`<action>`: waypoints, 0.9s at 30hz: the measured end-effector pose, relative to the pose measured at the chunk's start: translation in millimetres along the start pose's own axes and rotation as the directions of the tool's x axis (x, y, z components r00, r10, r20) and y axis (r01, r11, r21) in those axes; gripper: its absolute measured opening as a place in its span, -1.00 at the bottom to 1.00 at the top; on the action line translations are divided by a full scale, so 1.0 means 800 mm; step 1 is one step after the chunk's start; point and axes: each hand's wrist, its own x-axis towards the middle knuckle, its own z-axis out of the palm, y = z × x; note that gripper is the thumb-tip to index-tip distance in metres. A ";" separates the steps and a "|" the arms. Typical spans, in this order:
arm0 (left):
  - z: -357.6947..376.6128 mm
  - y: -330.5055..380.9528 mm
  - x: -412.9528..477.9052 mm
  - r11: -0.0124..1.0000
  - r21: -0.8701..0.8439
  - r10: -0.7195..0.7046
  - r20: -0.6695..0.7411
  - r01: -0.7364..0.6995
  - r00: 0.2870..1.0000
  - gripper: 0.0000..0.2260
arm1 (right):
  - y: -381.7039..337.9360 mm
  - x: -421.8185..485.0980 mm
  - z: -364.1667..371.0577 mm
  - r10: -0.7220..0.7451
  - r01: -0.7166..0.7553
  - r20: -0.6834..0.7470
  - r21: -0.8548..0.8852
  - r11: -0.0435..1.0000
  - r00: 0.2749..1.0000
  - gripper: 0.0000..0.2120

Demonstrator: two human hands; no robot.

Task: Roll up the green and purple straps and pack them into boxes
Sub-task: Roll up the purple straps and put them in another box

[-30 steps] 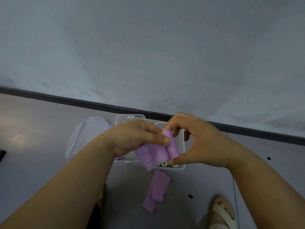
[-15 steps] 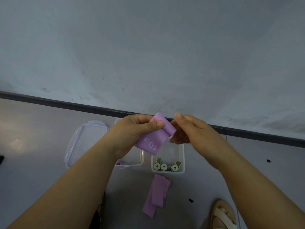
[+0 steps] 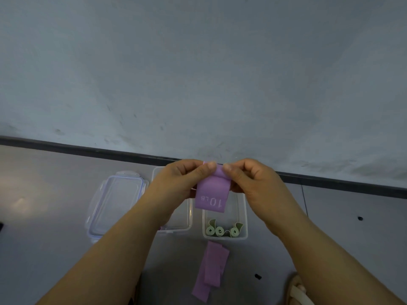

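Item: one purple elastic strap (image 3: 211,195) printed "10 LB", held in the air by two hands.

Count: one left hand (image 3: 181,183) and one right hand (image 3: 253,183), each pinching the strap's far edge between thumb and curled fingers, thumbs almost touching. The strap hangs above the gap between two clear plastic boxes, long axis running away from the person, printed free end pointing back toward them, lettering upside down. The right clear box (image 3: 245,216) holds three rolled green straps (image 3: 220,231) in a row, standing on end. The left clear box (image 3: 176,230) is mostly hidden by the left forearm. One clear blue-rimmed lid (image 3: 114,205) lies just left of it. What look like two flat purple straps (image 3: 212,267) overlap on the grey floor (image 3: 44,216), near the boxes, lengthwise toward the person.
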 end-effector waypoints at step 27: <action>-0.003 -0.001 0.004 0.997 -0.080 0.004 0.005 -0.004 1.000 -0.77 | 0.001 0.003 0.000 0.067 -0.079 0.093 0.136 0.988 0.993 -0.82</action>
